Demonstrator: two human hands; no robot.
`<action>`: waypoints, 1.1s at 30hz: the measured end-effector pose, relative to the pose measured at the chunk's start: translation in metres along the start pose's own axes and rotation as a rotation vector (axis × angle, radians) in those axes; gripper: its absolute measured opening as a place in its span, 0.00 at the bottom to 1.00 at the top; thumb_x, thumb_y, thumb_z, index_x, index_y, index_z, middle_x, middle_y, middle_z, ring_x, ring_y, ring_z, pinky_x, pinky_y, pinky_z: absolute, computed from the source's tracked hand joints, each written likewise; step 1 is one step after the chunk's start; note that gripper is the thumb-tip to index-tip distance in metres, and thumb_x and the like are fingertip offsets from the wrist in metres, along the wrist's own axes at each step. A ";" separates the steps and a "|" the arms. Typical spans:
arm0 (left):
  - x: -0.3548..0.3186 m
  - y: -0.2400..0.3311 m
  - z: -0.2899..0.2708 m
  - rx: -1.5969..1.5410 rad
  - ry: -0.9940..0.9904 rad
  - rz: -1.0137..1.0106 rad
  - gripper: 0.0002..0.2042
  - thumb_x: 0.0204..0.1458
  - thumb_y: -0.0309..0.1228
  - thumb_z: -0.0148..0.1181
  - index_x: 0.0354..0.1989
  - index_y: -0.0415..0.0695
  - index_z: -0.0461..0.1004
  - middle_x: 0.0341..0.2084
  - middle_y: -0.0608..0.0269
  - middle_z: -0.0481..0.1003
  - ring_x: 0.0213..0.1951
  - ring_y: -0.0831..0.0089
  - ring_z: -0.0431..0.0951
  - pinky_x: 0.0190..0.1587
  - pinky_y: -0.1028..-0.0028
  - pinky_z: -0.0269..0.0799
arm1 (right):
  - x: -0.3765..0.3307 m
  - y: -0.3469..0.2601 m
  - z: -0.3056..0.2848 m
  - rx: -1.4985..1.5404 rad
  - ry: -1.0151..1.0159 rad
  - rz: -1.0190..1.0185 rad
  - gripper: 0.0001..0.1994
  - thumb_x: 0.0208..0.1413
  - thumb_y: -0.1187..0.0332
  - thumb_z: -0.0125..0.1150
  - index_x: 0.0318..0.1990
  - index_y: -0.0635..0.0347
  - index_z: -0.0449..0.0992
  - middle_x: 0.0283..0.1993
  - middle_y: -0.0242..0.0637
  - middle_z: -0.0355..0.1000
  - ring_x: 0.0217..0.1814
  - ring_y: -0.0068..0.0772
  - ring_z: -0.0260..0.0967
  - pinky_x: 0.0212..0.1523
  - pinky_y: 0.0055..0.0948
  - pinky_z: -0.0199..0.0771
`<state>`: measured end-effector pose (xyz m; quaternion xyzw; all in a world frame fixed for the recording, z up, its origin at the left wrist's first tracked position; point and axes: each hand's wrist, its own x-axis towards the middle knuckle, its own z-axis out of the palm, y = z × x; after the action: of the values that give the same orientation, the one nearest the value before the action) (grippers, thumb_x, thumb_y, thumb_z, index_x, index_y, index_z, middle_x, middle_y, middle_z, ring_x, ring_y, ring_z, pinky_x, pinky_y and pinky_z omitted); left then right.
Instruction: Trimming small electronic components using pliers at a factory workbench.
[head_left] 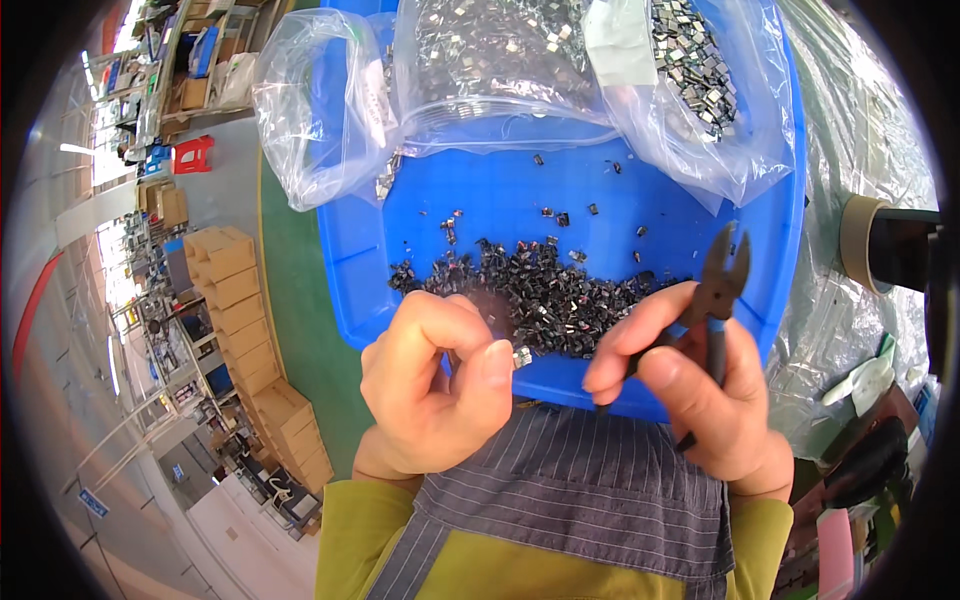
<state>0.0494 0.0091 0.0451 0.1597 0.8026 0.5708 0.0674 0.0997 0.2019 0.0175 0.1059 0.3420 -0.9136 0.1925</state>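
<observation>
My left hand [430,385] is closed in a pinch, with a tiny silvery metal part [521,357] at the tips of thumb and forefinger. In my right hand [725,415] is a pair of diagonal cutters [718,290], dark with some blue on the handles. Their jaws point up and away from me, slightly apart, and do not touch the part. Both hands are over the near edge of a blue plastic tray [480,195]. Just beyond them, a heap of small black parts [560,300] lies in the tray, with several strays scattered farther back.
At the tray's far side are clear plastic bags [500,60] full of small metal parts, and a crumpled clear bag [320,110] at left. To the right, a tape roll [862,245] stands on plastic sheeting [830,110]. Stacked cardboard boxes [245,340] are on the left.
</observation>
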 end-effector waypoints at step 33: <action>-0.007 0.007 0.013 0.040 -0.134 0.024 0.07 0.48 0.18 0.56 0.27 0.39 0.63 0.14 0.63 0.74 0.17 0.81 0.70 0.18 0.81 0.64 | 0.001 0.035 0.004 0.027 -0.141 -0.028 0.07 0.59 0.75 0.50 0.44 0.66 0.66 0.37 0.34 0.69 0.40 0.19 0.66 0.43 0.21 0.69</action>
<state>0.0615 0.0207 0.0466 0.2084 0.8056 0.5434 0.1107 0.1134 0.1752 -0.0001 0.0390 0.3168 -0.9259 0.2021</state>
